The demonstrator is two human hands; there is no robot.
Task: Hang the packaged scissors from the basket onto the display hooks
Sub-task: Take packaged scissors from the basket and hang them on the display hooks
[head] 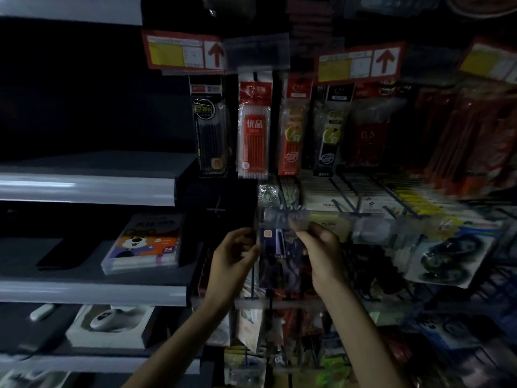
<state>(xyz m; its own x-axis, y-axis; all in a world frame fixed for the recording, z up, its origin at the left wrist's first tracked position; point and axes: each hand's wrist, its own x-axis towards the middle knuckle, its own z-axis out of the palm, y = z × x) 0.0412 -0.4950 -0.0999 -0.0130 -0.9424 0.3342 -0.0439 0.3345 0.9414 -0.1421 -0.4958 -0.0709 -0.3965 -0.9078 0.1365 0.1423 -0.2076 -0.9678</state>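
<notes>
A dark blue-purple scissors package point(279, 256) hangs upright between my two hands in front of the display rack. My left hand point(233, 256) pinches its left edge near the top. My right hand point(321, 247) pinches the top right corner, up by a clear price-tag strip point(286, 219) on the end of a display hook. The hook's rod is hidden behind the strip and the blur. The basket is out of view.
Pen refill packs point(254, 124) hang on the row above under red arrow tags point(184, 51). Wire hooks point(349, 200) with packaged goods jut out at the right. Grey shelves point(92, 289) at the left hold a crayon box point(145, 245).
</notes>
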